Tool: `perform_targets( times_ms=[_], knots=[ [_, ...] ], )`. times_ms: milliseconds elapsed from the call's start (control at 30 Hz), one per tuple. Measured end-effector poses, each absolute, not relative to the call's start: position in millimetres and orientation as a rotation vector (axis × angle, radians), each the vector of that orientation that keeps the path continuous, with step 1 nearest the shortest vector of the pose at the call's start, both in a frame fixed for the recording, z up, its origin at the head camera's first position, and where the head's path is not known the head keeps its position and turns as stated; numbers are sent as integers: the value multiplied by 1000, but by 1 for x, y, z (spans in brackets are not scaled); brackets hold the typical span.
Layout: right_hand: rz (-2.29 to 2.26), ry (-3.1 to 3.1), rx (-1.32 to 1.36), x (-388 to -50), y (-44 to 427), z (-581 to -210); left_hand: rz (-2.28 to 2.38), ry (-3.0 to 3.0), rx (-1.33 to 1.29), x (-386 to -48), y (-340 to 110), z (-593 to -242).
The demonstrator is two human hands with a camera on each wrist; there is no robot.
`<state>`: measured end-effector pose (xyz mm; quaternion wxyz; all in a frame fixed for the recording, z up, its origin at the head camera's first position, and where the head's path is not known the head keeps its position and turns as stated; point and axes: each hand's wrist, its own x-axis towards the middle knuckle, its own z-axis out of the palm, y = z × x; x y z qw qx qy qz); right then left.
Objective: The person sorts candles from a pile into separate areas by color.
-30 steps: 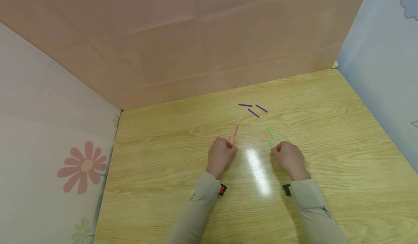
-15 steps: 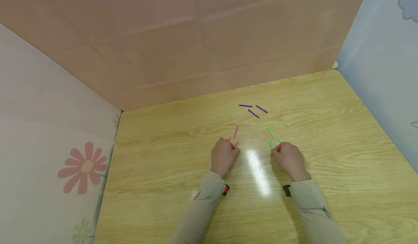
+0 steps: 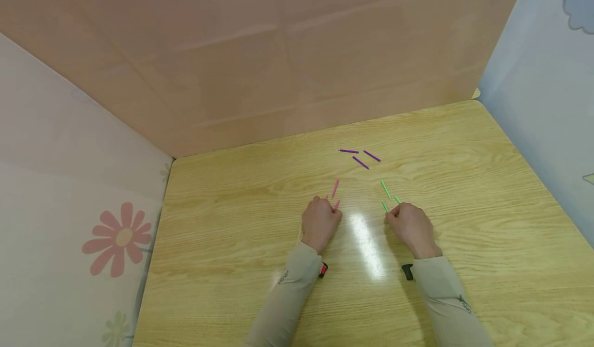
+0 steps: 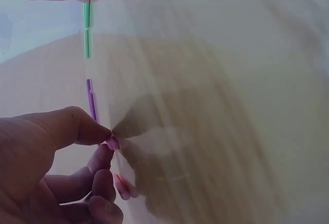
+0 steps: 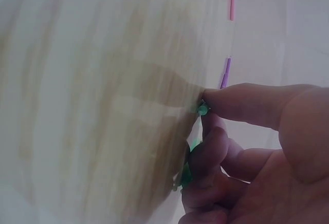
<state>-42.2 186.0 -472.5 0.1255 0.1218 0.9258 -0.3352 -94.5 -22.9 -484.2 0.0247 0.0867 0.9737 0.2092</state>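
Note:
My left hand (image 3: 321, 224) pinches a thin pink stick (image 4: 112, 143) between thumb and index finger, low over the table. In the head view that stick's tip (image 3: 337, 203) pokes out past the fingers. A second pink stick (image 3: 335, 188) lies just ahead, and another is mostly covered by the hand. On the other side, my right hand (image 3: 413, 229) pinches a thin green stick (image 5: 203, 109) at the tabletop. Near its fingers lie another green stick (image 3: 385, 188) and one partly hidden by the hand (image 3: 397, 199).
Farther back on the wood-grain table (image 3: 223, 223) lie three purple sticks (image 3: 360, 162). A tan panel (image 3: 287, 68) stands along the table's back edge, with pale patterned walls (image 3: 46, 171) at both sides. Light glares off the tabletop between the forearms.
My left hand has shifted a little to the right, and the pink stick in its fingers has moved and turned with it. My right hand keeps its place on the green stick.

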Motion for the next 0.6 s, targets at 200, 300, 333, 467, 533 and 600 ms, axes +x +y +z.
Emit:
perform_targets(
  times_ms=[200, 300, 333, 467, 533, 600],
  knots=[
    [-968, 2707, 356, -42, 186, -473, 656, 2996, 278, -95, -21, -486],
    [-969, 2707, 359, -42, 186, -473, 645, 2996, 270, -95, -20, -486],
    [-969, 2707, 360, -42, 186, -472, 639, 2995, 266, -94, -19, -485],
    [-971, 2706, 359, -42, 185, -472, 631, 2993, 254, -94, -17, -485],
    [-968, 2705, 359, -42, 185, -472, 628, 2992, 252, -94, -17, -485],
    [-966, 2705, 360, -42, 185, -472, 625, 2991, 254, -94, -17, -485]
  ],
)
